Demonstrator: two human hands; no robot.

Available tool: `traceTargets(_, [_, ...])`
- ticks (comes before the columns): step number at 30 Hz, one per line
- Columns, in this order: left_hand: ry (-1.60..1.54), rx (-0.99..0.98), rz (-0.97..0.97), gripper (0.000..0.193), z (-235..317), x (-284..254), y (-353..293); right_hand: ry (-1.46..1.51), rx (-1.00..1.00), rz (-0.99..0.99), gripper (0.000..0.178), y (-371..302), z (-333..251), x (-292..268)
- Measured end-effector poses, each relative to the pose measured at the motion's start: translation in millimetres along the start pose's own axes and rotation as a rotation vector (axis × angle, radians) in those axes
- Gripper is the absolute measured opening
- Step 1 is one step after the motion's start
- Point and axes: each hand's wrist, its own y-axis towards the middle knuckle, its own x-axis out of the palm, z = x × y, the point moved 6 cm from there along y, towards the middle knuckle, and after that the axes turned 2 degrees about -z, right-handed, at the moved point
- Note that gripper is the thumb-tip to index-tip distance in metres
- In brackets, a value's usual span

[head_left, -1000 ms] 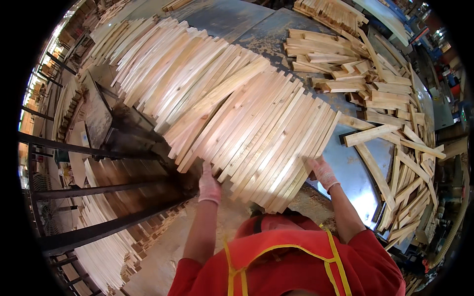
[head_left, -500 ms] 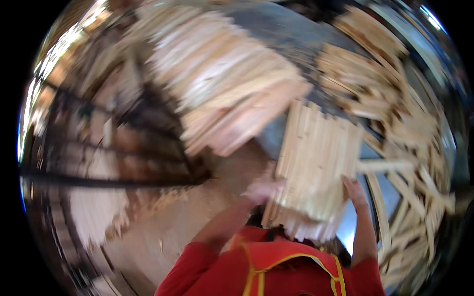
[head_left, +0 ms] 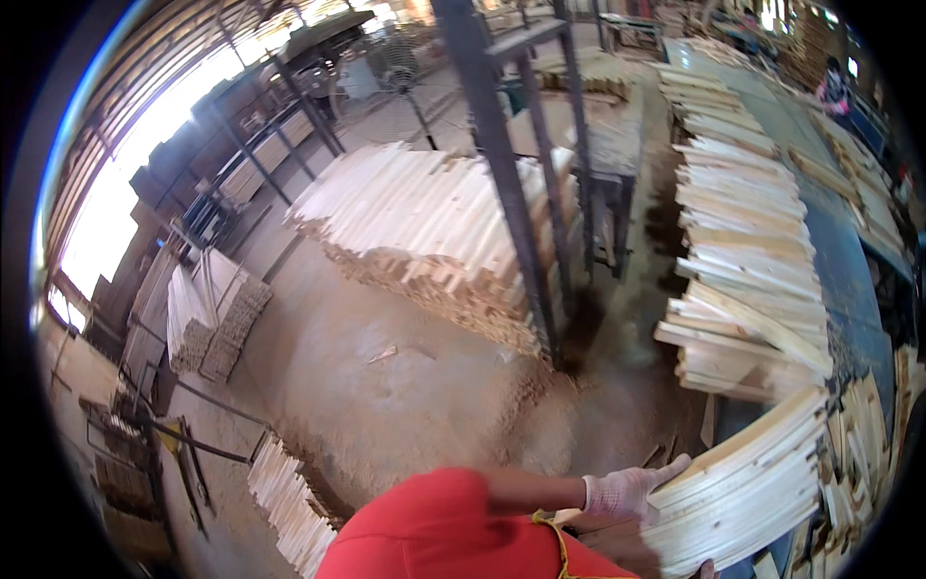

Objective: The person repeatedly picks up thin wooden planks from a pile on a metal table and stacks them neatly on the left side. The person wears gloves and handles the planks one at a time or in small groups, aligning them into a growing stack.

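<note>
A layer of pale wooden strips [head_left: 748, 487] lies side by side at the lower right, above the table's near end. My left hand [head_left: 627, 490], in a light knitted glove, grips its left edge, with the thumb and fingers along the outer strip. Only the fingertips of my right hand [head_left: 707, 570] show at the lower edge, against the near side of the same strips; the rest is out of the picture. Just beyond, a long row of similar strips [head_left: 748, 232] covers the left part of the table, with one strip lying slantwise on top.
The blue-grey table [head_left: 849, 280] runs away along the right, with loose strips [head_left: 861, 434] on its right side. A dark metal post frame [head_left: 502, 164] stands beside a big timber stack [head_left: 415, 212]. Smaller stacks [head_left: 217, 309] sit on the dusty floor [head_left: 424, 405]. A person [head_left: 832, 92] is far off.
My view has swung left and up, so the strips in my hands now appear at the lower right. Both hands still touch them at opposite sides.
</note>
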Motion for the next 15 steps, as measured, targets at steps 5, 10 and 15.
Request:
traceTargets(5, [0.213,0.235,0.29,0.113,18.1,-74.2,-135.0,0.097,-0.361,-0.243,0.054,-108.3,-113.6,195.7])
traceTargets(10, [0.216,0.498,0.689,0.114,-39.4,-155.0,-305.2,0.235,-0.65,-0.502,0.061,-234.9,-174.5,341.5])
traceTargets(15, [0.241,0.214,0.919,0.126,-92.8,-234.2,-437.8,-0.023,-0.579,-0.536,0.053,-237.9,-177.0,481.6])
